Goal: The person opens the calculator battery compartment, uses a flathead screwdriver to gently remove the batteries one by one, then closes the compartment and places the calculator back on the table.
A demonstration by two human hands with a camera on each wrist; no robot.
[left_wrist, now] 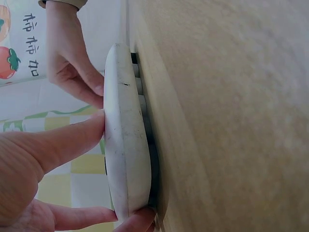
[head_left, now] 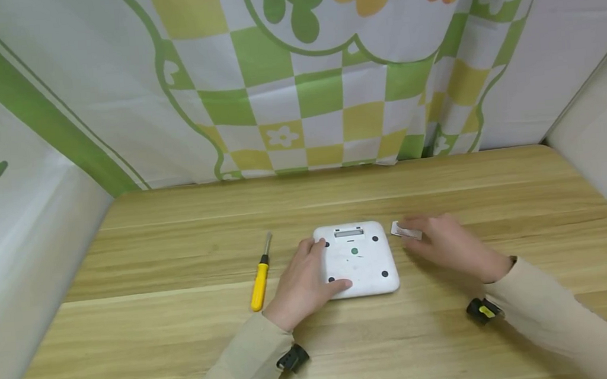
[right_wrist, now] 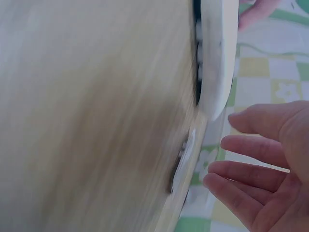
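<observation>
A white calculator (head_left: 360,265) lies face down, its keys toward the table in both wrist views. Near its far edge is an uncovered battery compartment (head_left: 348,233). My left hand (head_left: 302,282) holds the calculator's left side, the thumb on its back and fingertips at the edge. To the right lies a small white battery cover (head_left: 406,231). My right hand (head_left: 444,241) is over the cover's right end in the head view. In the right wrist view its loosely bent fingers (right_wrist: 246,176) stand apart from the cover (right_wrist: 183,164) and grip nothing.
A screwdriver (head_left: 261,276) with a yellow handle lies left of my left hand, its tip pointing away from me. Behind the wooden table (head_left: 187,341) hangs a green, yellow and white checked cloth (head_left: 296,95). White walls border both sides.
</observation>
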